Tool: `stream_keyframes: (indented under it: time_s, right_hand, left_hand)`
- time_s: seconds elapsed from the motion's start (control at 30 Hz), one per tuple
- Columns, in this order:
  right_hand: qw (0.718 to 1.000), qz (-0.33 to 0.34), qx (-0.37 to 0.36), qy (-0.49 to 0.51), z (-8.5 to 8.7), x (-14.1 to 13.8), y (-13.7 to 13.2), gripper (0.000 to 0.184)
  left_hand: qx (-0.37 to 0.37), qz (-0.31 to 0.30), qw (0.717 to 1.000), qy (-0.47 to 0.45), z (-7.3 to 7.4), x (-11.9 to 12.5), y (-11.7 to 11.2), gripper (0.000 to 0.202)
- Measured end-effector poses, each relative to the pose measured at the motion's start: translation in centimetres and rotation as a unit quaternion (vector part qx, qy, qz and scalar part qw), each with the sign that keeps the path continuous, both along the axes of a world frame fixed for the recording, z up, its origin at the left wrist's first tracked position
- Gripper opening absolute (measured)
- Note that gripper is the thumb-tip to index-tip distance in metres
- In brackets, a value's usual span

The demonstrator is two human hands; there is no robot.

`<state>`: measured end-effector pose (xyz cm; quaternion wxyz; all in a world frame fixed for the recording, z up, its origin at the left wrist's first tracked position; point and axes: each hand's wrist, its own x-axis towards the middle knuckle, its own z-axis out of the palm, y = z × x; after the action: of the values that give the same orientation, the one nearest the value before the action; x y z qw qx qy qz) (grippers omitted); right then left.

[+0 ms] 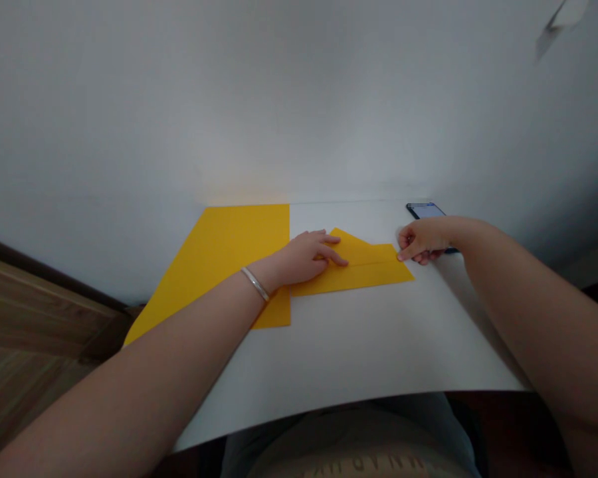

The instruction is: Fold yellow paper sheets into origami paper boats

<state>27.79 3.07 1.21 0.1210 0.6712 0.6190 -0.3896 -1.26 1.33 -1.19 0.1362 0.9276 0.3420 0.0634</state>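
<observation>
A folded yellow paper (pixel 366 267) lies on a white table (pixel 359 338), its long edge running left to right. My left hand (pixel 306 255), with a silver bracelet on the wrist, lies flat on the paper's left part, fingers stretched out along a fold. My right hand (pixel 421 240) is curled, its fingertips pressing the paper's right corner. Neither hand lifts the paper.
A flat yellow sheet (pixel 224 259) lies to the left, partly over the table's left edge. A dark phone (pixel 425 210) with a lit screen rests behind my right hand near the white wall. Wooden floor (pixel 24 332) shows at the left.
</observation>
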Motion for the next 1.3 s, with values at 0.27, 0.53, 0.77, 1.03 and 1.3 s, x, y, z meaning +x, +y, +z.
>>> stream_keyframes:
  time_s: [0.27, 0.53, 0.77, 1.03, 1.3]
  right_hand:
    - [1.0, -0.02, -0.006, -0.006, 0.5, -0.7, -0.3, 0.019]
    - [1.0, -0.024, -0.008, -0.011, 0.4, -0.8, -0.2, 0.019]
    - [0.999, -0.038, -0.015, -0.01, 0.7, -1.0, -0.3, 0.018]
    - [0.999, -0.039, -0.016, -0.001, 0.5, -0.5, -0.2, 0.02]
    - [0.999, -0.031, -0.007, 0.004, 0.7, -0.7, -0.4, 0.024]
  left_hand:
    - [0.077, 0.034, 0.993, -0.087, -0.7, 1.8, -1.1, 0.02]
    - [0.099, 0.008, 0.989, -0.114, -1.9, 1.9, -0.1, 0.022]
    - [0.084, 0.024, 0.991, -0.103, -1.7, 2.0, -0.1, 0.018]
    - [0.087, 0.05, 0.994, 0.035, -0.9, 0.6, 0.3, 0.058]
    - [0.02, 0.087, 0.992, 0.086, -0.3, -1.4, 1.6, 0.07]
